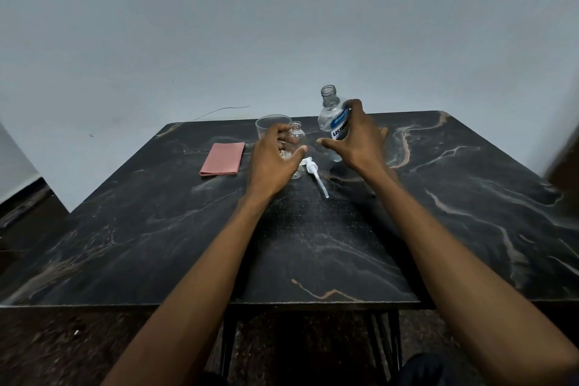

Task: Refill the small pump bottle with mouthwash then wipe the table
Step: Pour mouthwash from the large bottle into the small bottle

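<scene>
The small clear pump bottle stands uncapped on the dark marble table. My left hand curls round it from the left, thumb across its front. Its white pump head lies on the table just to the right, its tube pointing towards me. The mouthwash bottle, clear with a blue label and no cap, stands upright to the right. My right hand holds it, fingers on its right side and thumb stretched across its lower front. A folded pink cloth lies flat to the left.
A clear plastic cup stands just behind my left hand, close to the small bottle. A pale wall rises behind the table's far edge. Fine white specks dust the table's middle. The near edge of the table lies under my forearms.
</scene>
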A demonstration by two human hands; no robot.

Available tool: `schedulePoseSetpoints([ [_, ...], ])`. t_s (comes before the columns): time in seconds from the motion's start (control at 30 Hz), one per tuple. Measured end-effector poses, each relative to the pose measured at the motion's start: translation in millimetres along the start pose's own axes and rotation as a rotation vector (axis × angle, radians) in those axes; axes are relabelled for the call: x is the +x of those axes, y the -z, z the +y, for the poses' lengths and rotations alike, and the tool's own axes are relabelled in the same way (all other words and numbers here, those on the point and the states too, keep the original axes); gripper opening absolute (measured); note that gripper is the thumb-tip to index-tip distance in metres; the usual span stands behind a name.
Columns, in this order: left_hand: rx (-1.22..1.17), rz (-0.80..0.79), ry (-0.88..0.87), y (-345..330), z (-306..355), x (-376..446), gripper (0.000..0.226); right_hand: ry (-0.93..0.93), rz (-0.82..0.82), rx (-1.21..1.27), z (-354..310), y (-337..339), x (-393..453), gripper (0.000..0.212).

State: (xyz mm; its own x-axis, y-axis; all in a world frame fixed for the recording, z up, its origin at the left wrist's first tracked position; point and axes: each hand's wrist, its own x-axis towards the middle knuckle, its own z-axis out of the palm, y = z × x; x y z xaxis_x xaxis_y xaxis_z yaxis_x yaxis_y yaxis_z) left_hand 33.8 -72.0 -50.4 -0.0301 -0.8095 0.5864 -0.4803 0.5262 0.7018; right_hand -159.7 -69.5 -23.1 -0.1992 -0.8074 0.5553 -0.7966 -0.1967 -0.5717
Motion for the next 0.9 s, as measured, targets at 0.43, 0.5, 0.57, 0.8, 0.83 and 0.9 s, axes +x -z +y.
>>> schedulePoseSetpoints([
  [0.43, 0.033, -0.021, -0.007, 3.4, 3.1, -0.6, 0.048, 0.172, 0.023, -0.127, -4.8, 1.9, -2.6, 0.083],
  [0.5, 0.039, -0.019, -0.012, 3.4, 2.1, 0.0, 0.047, 0.178, 0.035, -0.144, -4.7, 1.6, -2.5, 0.082],
  [0.57, 0.043, -0.019, -0.016, 3.3, 1.3, 0.3, 0.046, 0.182, 0.044, -0.156, -3.6, 2.1, -2.4, 0.083],
  [0.8, 0.031, -0.026, -0.018, 2.4, 0.3, -0.3, 0.042, 0.205, 0.082, -0.213, 0.1, 3.8, -2.4, 0.083],
  [0.83, 0.032, -0.028, -0.017, 2.3, 0.1, -0.3, 0.042, 0.204, 0.082, -0.214, 0.2, 3.5, -1.9, 0.083],
  [0.9, 0.036, -0.032, -0.014, 2.3, -0.1, -0.4, 0.042, 0.203, 0.082, -0.217, 0.6, 3.0, -1.4, 0.084],
])
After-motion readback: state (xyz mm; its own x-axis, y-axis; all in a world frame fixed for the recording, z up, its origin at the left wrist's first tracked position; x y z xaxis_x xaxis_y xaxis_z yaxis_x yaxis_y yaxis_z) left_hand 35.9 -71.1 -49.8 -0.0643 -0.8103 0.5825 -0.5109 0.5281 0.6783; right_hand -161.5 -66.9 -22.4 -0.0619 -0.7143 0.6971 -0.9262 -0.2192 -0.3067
